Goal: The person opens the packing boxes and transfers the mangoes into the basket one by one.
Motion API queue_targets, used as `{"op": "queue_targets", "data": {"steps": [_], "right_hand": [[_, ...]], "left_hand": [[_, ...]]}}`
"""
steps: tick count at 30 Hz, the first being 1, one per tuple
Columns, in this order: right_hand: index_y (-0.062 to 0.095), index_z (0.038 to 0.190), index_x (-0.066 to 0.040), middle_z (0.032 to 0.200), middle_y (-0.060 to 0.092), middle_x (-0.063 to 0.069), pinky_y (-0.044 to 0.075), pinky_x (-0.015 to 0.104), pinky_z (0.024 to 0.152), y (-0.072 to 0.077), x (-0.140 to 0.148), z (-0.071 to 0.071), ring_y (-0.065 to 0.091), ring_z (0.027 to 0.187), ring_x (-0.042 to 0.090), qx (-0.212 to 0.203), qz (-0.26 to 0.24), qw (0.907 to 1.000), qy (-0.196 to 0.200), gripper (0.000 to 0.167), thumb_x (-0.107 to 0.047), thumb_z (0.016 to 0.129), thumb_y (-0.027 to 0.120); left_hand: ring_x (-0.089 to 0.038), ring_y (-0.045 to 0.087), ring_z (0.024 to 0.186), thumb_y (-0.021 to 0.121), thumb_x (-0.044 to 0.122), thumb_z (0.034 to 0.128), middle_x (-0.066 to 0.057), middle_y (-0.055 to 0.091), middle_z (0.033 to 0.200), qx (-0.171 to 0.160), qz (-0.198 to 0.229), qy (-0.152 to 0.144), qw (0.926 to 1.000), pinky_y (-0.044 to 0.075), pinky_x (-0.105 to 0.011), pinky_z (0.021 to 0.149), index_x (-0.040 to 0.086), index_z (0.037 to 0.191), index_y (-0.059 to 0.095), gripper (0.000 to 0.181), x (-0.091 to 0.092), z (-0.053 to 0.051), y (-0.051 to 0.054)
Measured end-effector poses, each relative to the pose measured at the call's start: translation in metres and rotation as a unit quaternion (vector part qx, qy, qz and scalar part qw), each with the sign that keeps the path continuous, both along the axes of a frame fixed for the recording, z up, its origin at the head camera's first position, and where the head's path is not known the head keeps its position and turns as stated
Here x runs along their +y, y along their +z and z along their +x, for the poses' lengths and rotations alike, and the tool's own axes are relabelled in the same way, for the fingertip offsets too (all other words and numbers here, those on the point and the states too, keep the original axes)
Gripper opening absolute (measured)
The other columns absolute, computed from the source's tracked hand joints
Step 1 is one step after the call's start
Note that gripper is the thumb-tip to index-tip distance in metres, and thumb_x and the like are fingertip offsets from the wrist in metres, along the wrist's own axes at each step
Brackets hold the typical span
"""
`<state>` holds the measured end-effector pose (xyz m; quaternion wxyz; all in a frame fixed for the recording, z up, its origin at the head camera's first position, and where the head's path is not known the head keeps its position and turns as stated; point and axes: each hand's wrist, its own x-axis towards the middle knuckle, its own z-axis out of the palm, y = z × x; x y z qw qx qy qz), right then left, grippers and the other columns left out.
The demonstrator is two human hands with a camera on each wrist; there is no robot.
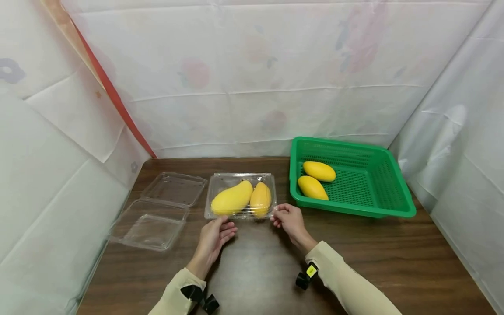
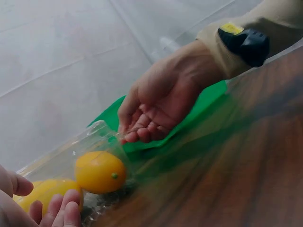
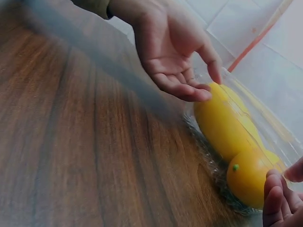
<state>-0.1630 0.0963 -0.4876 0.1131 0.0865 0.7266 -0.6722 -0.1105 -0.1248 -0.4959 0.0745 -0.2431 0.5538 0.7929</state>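
Note:
Two yellow mangoes, a larger one (image 1: 231,199) and a smaller one (image 1: 260,199), lie side by side in a clear plastic clamshell box (image 1: 210,183). Clear plastic covers both fruits; whether the lid is snapped down I cannot tell. My right hand (image 1: 290,222) pinches the box's front right corner between thumb and curled fingers, as the left wrist view also shows. At the front left, my left hand (image 1: 214,238) has its thumb tip against the box's front edge, its other fingers loosely extended with the palm turned inward. The right wrist view shows the green stem end of the smaller mango (image 3: 248,177).
To the right stands a green perforated basket (image 1: 356,210) with two more mangoes, one behind (image 1: 319,171) and one in front (image 1: 312,188). An unfolded clear clamshell box (image 1: 157,214) lies at the left on the brown wooden table (image 1: 252,271). Pale sheeting (image 1: 244,78) surrounds the table.

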Motion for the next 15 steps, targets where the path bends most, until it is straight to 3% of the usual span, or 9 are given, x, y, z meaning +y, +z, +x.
{"op": "queue_targets", "data": {"steps": [6,15], "right_hand": [[0.063,0.097,0.007,0.067,0.066,0.006,0.05,0.022,0.053,0.001,0.008,0.007,0.057,0.055,0.012,-0.002,0.011,0.9998,0.016,0.01,-0.001,0.09,0.062],[0.066,0.095,0.004,0.068,0.066,0.007,0.05,0.025,0.053,-0.002,0.009,0.01,0.057,0.054,0.014,0.026,0.059,0.9974,0.031,0.012,-0.007,0.09,0.065]], "left_hand": [[-0.012,0.07,0.075,0.053,0.022,0.0996,-0.002,0.066,0.084,0.013,-0.029,-0.013,0.9994,0.058,-0.023,0.07,-0.008,0.115,0.05,0.034,0.007,0.019,0.0],[-0.011,0.069,0.075,0.053,0.019,0.1001,-0.003,0.066,0.088,0.023,-0.022,-0.036,0.9988,0.057,-0.023,0.071,-0.01,0.117,0.054,0.033,0.021,0.017,-0.007]]}}
